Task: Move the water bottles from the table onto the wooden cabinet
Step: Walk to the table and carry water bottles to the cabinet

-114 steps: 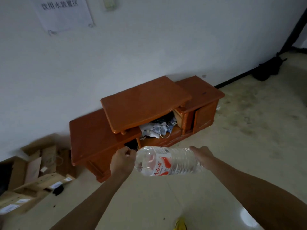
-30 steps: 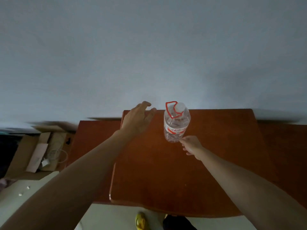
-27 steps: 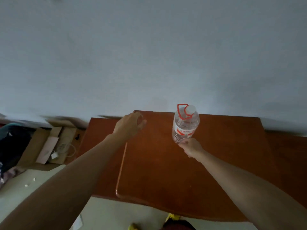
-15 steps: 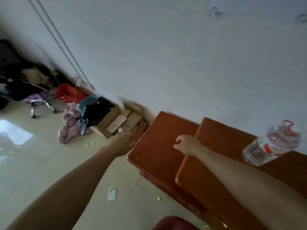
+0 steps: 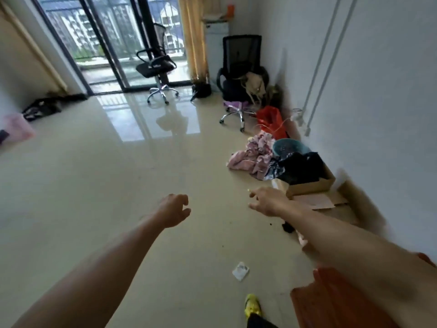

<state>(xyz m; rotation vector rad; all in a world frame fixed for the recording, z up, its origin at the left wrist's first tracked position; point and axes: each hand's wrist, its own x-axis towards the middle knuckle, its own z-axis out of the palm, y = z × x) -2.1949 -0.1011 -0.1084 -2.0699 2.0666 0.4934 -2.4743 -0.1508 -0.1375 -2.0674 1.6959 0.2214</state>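
- Step in hand, as I judge it: the walk to fetch a bottle. Neither hand carries anything, and the view looks down the room rather than at the cabinet.
- Left hand (image 5: 175,210), near centre: fingers loosely curled, holding nothing.
- Right hand (image 5: 267,201), at about 3 o'clock from the left one: fingers slack and part spread, also holding nothing.
- No water bottles and no counter show in this view, so where they are cannot be told.
- Only a corner of the wooden cabinet (image 5: 331,304) shows, at 5 o'clock, under the right forearm.
- Next move likely calls for finding the counter, reaching a bottle and closing the fingers round it.
- The floor (image 5: 118,185) is pale glossy tile, with a paper scrap (image 5: 240,271) at 6 o'clock.
- A glass door (image 5: 113,43) and an office chair (image 5: 157,67) stand at 11 o'clock, and a second chair (image 5: 241,67) at 1 o'clock.
- A heap of clothes (image 5: 255,157) and a cardboard box (image 5: 312,185) lie along the white wall (image 5: 378,91) at 2 to 3 o'clock.
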